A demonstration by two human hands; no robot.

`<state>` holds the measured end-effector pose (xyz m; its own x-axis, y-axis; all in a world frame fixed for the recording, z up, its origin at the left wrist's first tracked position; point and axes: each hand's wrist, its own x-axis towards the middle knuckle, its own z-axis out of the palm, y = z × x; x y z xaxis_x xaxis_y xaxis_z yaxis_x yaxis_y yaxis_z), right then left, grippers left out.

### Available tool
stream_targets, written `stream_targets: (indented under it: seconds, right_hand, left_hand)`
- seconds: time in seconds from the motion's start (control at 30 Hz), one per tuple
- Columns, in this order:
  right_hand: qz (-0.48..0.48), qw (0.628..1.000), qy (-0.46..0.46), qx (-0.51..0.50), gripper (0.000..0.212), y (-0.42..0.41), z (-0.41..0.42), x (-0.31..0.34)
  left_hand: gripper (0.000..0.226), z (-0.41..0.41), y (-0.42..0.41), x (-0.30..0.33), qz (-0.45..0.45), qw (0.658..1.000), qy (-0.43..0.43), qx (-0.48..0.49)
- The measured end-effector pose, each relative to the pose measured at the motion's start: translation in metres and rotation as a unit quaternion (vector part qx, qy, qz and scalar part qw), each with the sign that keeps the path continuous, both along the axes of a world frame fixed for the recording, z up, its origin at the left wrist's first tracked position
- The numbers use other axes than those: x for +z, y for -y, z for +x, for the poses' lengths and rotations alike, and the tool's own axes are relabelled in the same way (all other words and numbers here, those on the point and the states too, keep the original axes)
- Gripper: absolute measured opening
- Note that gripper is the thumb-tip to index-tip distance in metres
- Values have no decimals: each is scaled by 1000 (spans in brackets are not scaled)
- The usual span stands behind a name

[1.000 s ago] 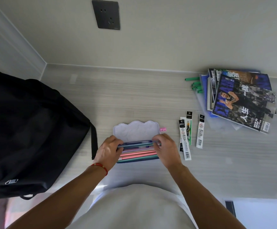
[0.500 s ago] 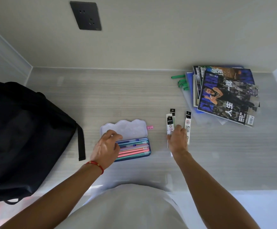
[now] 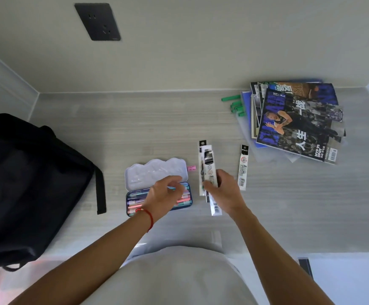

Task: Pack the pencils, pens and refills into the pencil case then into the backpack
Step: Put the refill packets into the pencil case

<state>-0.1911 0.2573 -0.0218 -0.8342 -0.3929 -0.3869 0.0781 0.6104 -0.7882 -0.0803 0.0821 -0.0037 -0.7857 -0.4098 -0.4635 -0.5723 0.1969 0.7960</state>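
Note:
The blue pencil case [image 3: 135, 193] lies open on the desk in front of me, its pale lid [image 3: 155, 171] folded back, with several pink, green and purple pens [image 3: 184, 198] inside. My left hand [image 3: 162, 195] hovers over the case, fingers curled loosely, holding nothing I can see. My right hand [image 3: 222, 191] is closed on a bundle of refill packets [image 3: 207, 166] just right of the case. One more refill packet [image 3: 243, 168] lies alone further right. The black backpack [image 3: 29, 186] stands at the left.
A stack of magazines [image 3: 295, 122] sits at the back right, with several green pens [image 3: 234, 104] beside it. A small pink eraser [image 3: 191, 168] lies next to the case lid. A wall and a dark socket [image 3: 97, 20] bound the desk at the back.
My right hand left the case, reached to the refill packets and gathered them into a bundle, now lifted and shifted towards the case. My left hand moved right over the case.

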Motion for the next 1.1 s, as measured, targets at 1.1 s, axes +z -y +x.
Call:
stream_targets:
  seconds: [1.1]
  right_hand:
    - [74,974,-20,212,14,46,34,5]
  left_hand:
    - [15,73,85,-15,110,981,22,157]
